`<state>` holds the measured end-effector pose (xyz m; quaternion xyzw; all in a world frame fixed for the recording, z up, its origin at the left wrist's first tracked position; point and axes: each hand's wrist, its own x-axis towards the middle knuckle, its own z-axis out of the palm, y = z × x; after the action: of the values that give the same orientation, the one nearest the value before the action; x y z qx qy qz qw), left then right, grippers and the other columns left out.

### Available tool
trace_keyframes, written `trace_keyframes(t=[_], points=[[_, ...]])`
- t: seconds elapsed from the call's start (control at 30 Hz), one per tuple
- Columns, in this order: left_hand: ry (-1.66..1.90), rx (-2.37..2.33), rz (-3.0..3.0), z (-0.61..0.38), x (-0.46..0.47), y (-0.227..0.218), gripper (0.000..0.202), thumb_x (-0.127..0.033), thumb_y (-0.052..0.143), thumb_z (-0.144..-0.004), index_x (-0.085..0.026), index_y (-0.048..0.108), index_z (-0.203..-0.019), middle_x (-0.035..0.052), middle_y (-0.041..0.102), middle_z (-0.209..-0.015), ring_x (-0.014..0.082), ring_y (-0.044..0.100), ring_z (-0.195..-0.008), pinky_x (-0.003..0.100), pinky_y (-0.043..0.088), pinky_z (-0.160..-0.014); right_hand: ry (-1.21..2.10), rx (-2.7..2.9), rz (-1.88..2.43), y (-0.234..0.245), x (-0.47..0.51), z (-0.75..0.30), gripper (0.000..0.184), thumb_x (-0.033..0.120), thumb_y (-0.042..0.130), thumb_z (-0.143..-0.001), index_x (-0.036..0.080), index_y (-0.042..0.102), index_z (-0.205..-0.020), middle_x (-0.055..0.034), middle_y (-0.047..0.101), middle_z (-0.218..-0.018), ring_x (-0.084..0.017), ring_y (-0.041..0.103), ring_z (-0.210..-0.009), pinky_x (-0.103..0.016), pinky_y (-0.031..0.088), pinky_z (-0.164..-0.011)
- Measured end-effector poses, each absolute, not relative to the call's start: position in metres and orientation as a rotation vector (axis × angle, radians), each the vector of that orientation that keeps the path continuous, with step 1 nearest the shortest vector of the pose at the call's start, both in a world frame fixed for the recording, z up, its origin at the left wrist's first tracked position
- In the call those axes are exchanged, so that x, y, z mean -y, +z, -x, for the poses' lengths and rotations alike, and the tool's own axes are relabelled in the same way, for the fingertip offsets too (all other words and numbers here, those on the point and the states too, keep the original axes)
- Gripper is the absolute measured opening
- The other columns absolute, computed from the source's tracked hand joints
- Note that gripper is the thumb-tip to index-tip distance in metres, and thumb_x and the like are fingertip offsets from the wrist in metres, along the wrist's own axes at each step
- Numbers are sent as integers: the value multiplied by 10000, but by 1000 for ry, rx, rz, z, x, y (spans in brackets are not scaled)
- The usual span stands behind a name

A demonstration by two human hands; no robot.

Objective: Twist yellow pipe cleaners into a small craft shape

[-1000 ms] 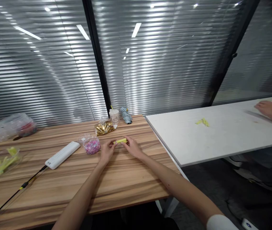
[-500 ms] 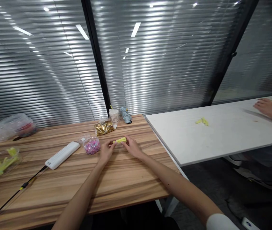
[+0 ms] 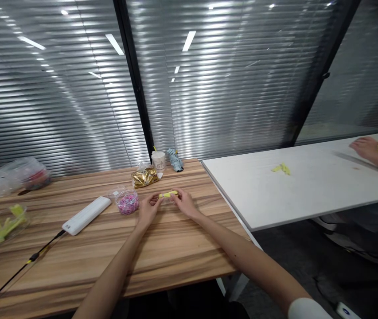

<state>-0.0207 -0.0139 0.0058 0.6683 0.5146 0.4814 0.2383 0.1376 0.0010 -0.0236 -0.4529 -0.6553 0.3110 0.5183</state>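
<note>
Between my hands, just over the wood-grain table, is a small yellow bundle (image 3: 168, 194), longish and lying sideways. My left hand (image 3: 149, 209) pinches its left end with thumb and fingers. At the other end, my right hand (image 3: 184, 203) has its fingers closed on the bundle. Its exact kind is too small to make out. Left of my left hand stands a round clear tub (image 3: 127, 202) of tiny pink and purple bands. Behind it lies a shiny gold packet (image 3: 145, 177).
A white power bank (image 3: 87, 215) with a black cable lies left, near a clear container (image 3: 8, 223) of yellow pieces. A paper cup (image 3: 158, 161) and a crumpled blue-grey wrapper (image 3: 175, 160) stand behind. On the white table (image 3: 248, 190) are yellow scraps (image 3: 281, 169) and another person's hands (image 3: 366, 147).
The yellow bundle has turned slightly and shifted a little right between my fingers. My right hand has moved slightly right. The other person's hands have shifted a little left.
</note>
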Motion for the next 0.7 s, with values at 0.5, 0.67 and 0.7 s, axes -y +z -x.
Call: trace_keyframes(t=[0.5,0.67,0.7], points=[[1429,-1448,-1840,25,9,0,337,-384,562,-727,-129,645,-931,93,678,-890,192,633,-778,308,507,-704,868,1554,1023,-26,-3,-137,266,343,486,-802,165,590,-970,-18,635,-673,-136,588,-610,-237,447,-578],[1583,-1469,-2004,27,11,2,271,-351,523,-769,-153,649,-906,73,674,-890,170,619,-747,290,491,-666,1006,1563,969,-20,4,-136,277,381,494,-801,153,595,-921,-7,610,-602,-119,568,-535,-221,447,-523],[1623,-1476,-2043,27,11,2,258,-344,518,-776,-160,650,-897,67,674,-882,167,614,-751,287,486,-665,1046,1574,944,-18,6,-135,290,393,496,-799,147,593,-918,-5,602,-582,-116,562,-518,-217,447,-511]])
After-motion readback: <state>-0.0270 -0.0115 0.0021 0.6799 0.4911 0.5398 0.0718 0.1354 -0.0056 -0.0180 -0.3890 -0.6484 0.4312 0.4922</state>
